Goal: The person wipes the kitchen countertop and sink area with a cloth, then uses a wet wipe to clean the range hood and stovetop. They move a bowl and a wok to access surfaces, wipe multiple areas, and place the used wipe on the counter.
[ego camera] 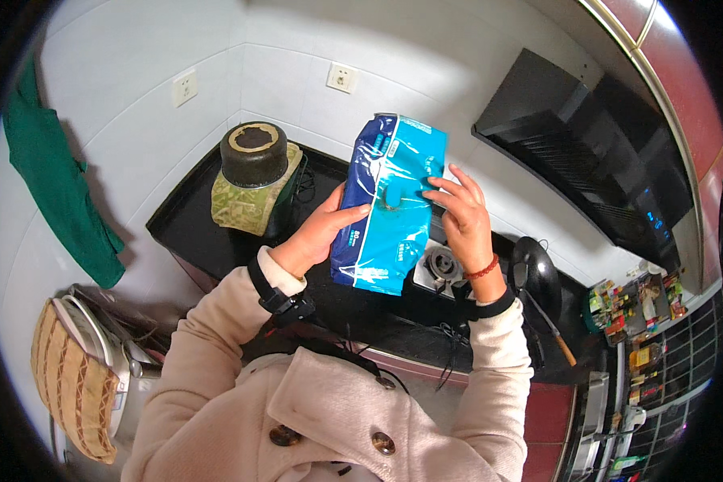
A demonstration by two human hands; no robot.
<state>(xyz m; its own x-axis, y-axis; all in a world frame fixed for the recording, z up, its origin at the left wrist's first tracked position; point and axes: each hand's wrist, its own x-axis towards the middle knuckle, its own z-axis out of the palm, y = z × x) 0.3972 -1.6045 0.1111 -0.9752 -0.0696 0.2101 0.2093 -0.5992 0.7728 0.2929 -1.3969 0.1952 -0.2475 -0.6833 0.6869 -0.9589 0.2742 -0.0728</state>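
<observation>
My left hand (314, 234) grips the left side of a blue plastic wipes pack (406, 238), its thumb lying across the front. The pack is tilted in front of me above the countertop, dark blue along one side and bright blue on the face. A small rounded flap or opening with a dark smudge shows near the middle of that face. At the pack's right edge is my right hand (467, 223), fingers spread and fingertips at or just over the film. Whether they press on it is hard to tell.
On the black countertop (187, 199), an upturned dark pot (253, 156) rests on a green patterned cloth (241, 208). A gas burner (443, 265) and a wok (539, 274) stand to the right, below a black range hood (578, 156). Green fabric (60, 181) hangs at left.
</observation>
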